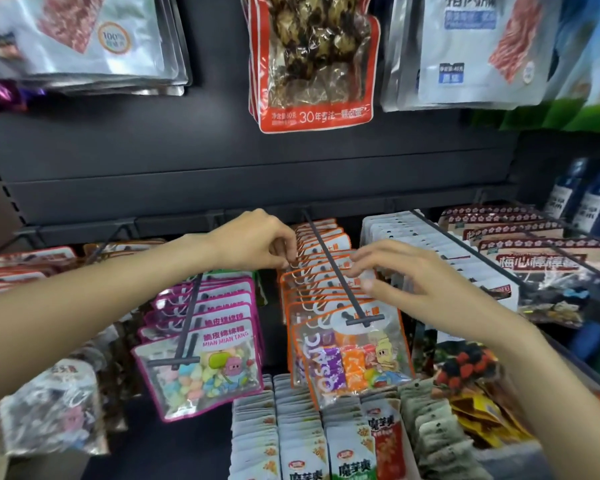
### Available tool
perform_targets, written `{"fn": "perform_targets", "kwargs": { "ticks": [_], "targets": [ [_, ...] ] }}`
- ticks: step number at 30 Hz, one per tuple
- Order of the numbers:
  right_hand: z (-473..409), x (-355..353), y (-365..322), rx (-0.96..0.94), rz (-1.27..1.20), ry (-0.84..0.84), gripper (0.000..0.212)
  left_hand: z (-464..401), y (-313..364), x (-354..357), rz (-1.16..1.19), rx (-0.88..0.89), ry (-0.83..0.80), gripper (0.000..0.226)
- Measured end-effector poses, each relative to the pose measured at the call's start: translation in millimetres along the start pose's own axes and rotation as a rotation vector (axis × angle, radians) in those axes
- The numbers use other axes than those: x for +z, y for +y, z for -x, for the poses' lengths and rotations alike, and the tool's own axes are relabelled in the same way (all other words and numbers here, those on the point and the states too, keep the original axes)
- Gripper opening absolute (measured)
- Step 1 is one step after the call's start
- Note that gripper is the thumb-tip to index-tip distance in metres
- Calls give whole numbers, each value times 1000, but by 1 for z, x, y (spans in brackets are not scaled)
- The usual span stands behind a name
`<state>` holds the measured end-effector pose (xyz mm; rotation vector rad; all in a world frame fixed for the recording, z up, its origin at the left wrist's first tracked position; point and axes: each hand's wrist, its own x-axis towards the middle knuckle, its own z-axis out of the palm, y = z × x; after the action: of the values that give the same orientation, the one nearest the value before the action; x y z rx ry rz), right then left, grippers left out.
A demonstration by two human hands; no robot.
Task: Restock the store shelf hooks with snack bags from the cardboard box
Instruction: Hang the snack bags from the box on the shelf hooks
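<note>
Two hands work at one hook [336,271] of orange-edged bags [347,355]. Left hand [257,242] has its fingers [288,252] curled, pinching the top edges of bags midway along the row. Right hand [406,278] lies just right of the hook, its fingers [364,268] spread and straight, tips touching the bag tops. Roughly a dozen orange bags hang there; the exact count is unclear. Left of them hangs a row of about six pink-edged bags [201,362] on its own hook. White packets [426,244] fill the hook to the right. Below stand four columns of small packets [309,441]. Above, a red bag [312,60] hangs against the dark back panel [153,161], between silver packs [84,39] and white packs [465,50].
</note>
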<state>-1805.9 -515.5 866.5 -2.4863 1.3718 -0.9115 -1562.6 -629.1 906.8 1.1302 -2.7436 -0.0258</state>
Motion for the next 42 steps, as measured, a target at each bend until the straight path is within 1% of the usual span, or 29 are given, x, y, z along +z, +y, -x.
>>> {"fn": "perform_targets", "kwargs": {
  "ticks": [4, 6, 8, 10, 11, 12, 14, 17, 19, 21, 23, 25, 27, 29, 30, 31, 33, 34, 35, 36, 38, 40, 42],
  "targets": [
    [17, 9, 2, -7, 44, 34, 10, -2, 5, 6, 35, -70, -92, 9],
    [19, 16, 3, 1, 0, 70, 14, -2, 7, 7, 28, -82, -107, 9],
    [21, 22, 3, 11, -38, 90, 21, -1, 7, 6, 5, -64, -76, 9],
    [20, 22, 3, 28, -62, 113, 15, 1, 6, 6, -19, -32, -40, 8],
    [18, 20, 4, 32, -73, 143, 9, 3, 6, 5, -27, -23, -25, 8],
    [13, 16, 4, 29, -69, 185, 9, 4, 7, 4, -33, -19, -12, 7],
    [-3, 10, 5, 25, 11, 227, 16, 7, 9, 2, -55, -17, 11, 8],
    [-32, 8, 14, 48, 165, 126, 24, 10, 14, 1, -100, -7, 32, 11],
    [-48, 11, 22, 63, 230, 53, 24, 11, 16, 2, -122, -4, 35, 11],
    [-57, 13, 27, 109, 243, 4, 19, 10, 16, 2, -136, -20, 28, 11],
    [-61, 13, 28, 164, 197, 0, 16, 10, 16, 2, -131, -43, 12, 10],
    [-58, 13, 27, 169, 133, 52, 15, 12, 17, 0, -115, -63, 0, 10],
    [-50, 13, 27, 141, 103, 138, 22, 16, 19, -3, -88, -73, 23, 13],
    [-46, 12, 28, 141, 147, 180, 16, 21, 25, -6, -58, -59, 71, 22],
    [-45, 12, 31, 154, 171, 173, 12, 22, 30, -8, -47, -43, 58, 30],
    [-43, 12, 33, 174, 179, 155, 11, 24, 37, -9, -44, -31, -5, 40],
    [-39, 12, 36, 210, 180, 125, 13, 27, 50, -8, -55, -43, -245, 58],
    [-37, 12, 36, 217, 180, 138, 14, 29, 55, -6, -59, -72, -365, 65],
    [-34, 11, 32, 213, 169, 171, 15, 31, 60, -4, -71, -92, -440, 71],
    [-30, 8, 26, 192, 149, 210, 16, 34, 63, -1, -94, -94, -463, 76],
    [-23, 3, 10, 115, 138, 241, 22, 39, 71, 1, -158, -91, -428, 80],
    [-12, 0, -5, 71, 157, 205, 28, 48, 83, -1, -201, -106, -398, 74],
    [6, 2, -12, 67, 127, 184, 31, 63, 95, 2, -186, -131, -328, 72]
  ]
}}
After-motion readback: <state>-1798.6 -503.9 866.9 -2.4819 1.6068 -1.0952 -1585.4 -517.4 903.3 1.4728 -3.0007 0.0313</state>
